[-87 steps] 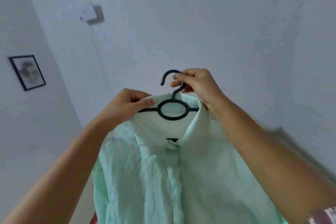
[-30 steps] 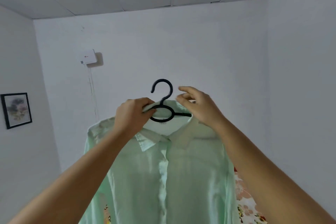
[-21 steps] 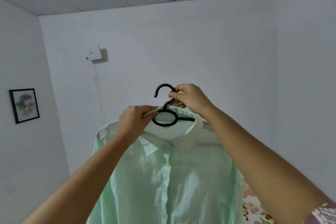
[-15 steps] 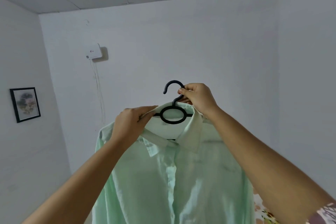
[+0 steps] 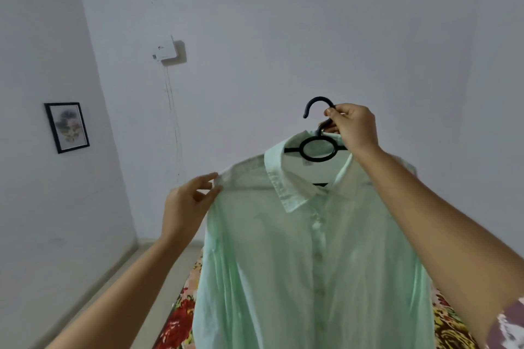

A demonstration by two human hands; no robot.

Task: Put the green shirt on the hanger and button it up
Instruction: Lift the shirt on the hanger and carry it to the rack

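A pale green shirt (image 5: pixel 312 263) hangs on a black plastic hanger (image 5: pixel 317 147), held up in the air in front of me. The front placket looks closed, with buttons running down it. My right hand (image 5: pixel 351 129) grips the hanger's neck just below the hook. My left hand (image 5: pixel 187 204) pinches the shirt's left shoulder seam between thumb and fingers. The collar lies folded down around the hanger's ring.
A bed with a red and yellow floral cover (image 5: pixel 178 320) lies below the shirt. White walls surround it, with a framed picture (image 5: pixel 67 127) on the left wall and a small white box (image 5: pixel 164 49) with hanging wires on the far wall.
My left hand has left the collar by the hanger and moved down-left to the shirt's shoulder. The hanger and shirt have shifted right, and my view has tilted down.
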